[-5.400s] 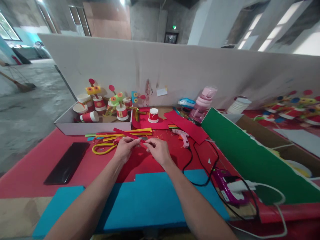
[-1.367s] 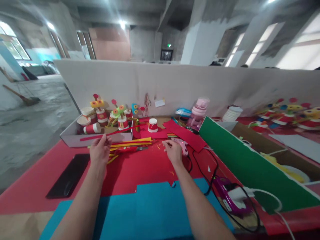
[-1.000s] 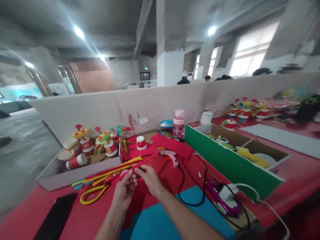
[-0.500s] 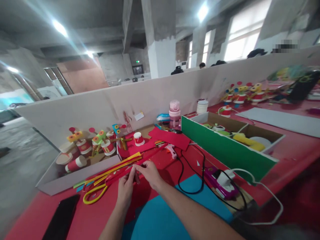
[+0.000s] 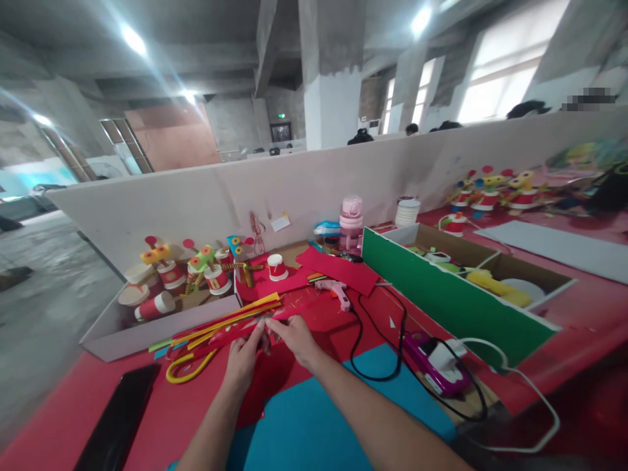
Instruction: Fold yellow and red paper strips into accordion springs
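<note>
My left hand (image 5: 246, 350) and my right hand (image 5: 296, 340) meet above the red tabletop, fingertips pinched close together. Between them they hold a red paper strip (image 5: 285, 315), part of which is covered by my fingers. Left of my hands lies a bundle of yellow and red paper strips (image 5: 240, 313). A yellow loop (image 5: 182, 381), perhaps a scissor handle, rests nearer to me. A pink glue gun (image 5: 339, 294) lies beyond my right hand. Further back stands a small red and white paper cup (image 5: 277, 269). Blue sheets (image 5: 314, 418) lie beneath my forearms.
A tray (image 5: 161, 330) at left holds cup figures. On the right are a green-sided box (image 5: 441, 294) and a purple power strip (image 5: 436, 366) with trailing cords. A black phone (image 5: 120, 418) lies front left. A pink bottle (image 5: 351, 226) stands by the white partition (image 5: 304, 176).
The view has shifted slightly, moving the scene's background to the right. The red strip's far end shows lower than before, closer to my right hand. Both hands keep their pinch.
</note>
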A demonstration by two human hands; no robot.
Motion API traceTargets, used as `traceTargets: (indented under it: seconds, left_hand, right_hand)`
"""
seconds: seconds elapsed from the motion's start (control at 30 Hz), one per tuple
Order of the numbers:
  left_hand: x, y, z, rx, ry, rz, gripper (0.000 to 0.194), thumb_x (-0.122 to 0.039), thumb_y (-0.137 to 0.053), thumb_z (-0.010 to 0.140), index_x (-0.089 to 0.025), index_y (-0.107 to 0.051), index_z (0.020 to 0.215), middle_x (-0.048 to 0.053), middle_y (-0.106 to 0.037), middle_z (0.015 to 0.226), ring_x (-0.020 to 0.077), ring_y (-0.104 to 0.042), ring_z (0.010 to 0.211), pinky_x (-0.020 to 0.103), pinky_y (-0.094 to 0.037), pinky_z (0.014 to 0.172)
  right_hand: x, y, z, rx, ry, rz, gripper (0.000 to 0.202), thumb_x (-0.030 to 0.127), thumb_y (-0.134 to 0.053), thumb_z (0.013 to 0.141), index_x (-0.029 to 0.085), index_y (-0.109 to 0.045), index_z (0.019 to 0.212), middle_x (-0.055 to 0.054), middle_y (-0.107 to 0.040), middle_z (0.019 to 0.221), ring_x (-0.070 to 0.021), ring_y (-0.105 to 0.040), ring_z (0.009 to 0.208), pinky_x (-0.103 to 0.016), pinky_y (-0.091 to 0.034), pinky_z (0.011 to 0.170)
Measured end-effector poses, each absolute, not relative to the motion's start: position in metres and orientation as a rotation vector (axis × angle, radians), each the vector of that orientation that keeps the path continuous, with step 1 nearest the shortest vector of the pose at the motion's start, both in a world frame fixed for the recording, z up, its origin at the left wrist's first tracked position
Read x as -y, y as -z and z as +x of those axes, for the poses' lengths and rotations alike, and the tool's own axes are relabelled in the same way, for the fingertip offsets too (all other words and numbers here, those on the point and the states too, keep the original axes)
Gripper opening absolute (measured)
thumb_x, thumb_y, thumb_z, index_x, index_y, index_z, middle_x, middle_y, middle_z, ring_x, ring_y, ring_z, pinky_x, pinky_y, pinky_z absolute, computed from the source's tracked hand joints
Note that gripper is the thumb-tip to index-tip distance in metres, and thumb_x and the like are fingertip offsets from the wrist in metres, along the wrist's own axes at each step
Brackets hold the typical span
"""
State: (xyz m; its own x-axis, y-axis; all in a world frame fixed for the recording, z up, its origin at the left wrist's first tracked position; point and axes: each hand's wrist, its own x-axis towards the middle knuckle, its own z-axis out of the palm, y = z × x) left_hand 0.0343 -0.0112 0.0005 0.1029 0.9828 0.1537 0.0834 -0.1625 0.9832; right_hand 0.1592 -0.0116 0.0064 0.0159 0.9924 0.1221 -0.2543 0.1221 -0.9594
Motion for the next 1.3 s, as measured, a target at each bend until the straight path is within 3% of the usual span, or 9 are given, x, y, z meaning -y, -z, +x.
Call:
traceTargets:
  seconds: [0.43, 0.73, 1.3]
  left_hand:
    - [0.011, -0.001, 0.040, -0.930, -1.157, 1.270, 0.053, -0.055, -0.057, 0.079, -0.018, -0.055, 0.042, 0.004, -0.053, 0.043, 0.0138, -0.050, 0.047, 0.026, -0.040, 0.057]
    - [0.005, 0.000, 0.029, -1.033, -1.253, 1.385, 0.053, -0.046, -0.054, 0.083, -0.020, -0.051, 0.037, 0.003, -0.048, 0.035, 0.0133, -0.046, 0.039, 0.027, -0.039, 0.053]
    - [-0.008, -0.004, 0.005, -1.035, -1.267, 1.317, 0.047, -0.043, -0.058, 0.081, -0.021, -0.050, 0.040, 0.001, -0.046, 0.034, 0.0121, -0.045, 0.037, 0.026, -0.039, 0.050]
  right_hand:
    - [0.013, 0.001, 0.154, 1.109, -1.256, -0.915, 0.037, 0.053, -0.058, 0.075, 0.021, -0.048, 0.059, 0.006, -0.046, 0.050, -0.0106, -0.043, 0.047, -0.023, -0.035, 0.047]
    - [0.005, 0.013, 0.161, 1.160, -1.080, -1.101, 0.046, 0.060, -0.051, 0.080, 0.021, -0.046, 0.056, 0.006, -0.039, 0.043, -0.0102, -0.039, 0.043, -0.024, -0.031, 0.047]
    - [-0.012, 0.019, 0.192, 1.233, -0.922, -1.200, 0.046, 0.059, -0.049, 0.082, 0.021, -0.046, 0.056, 0.006, -0.040, 0.044, -0.0102, -0.041, 0.041, -0.023, -0.029, 0.044]
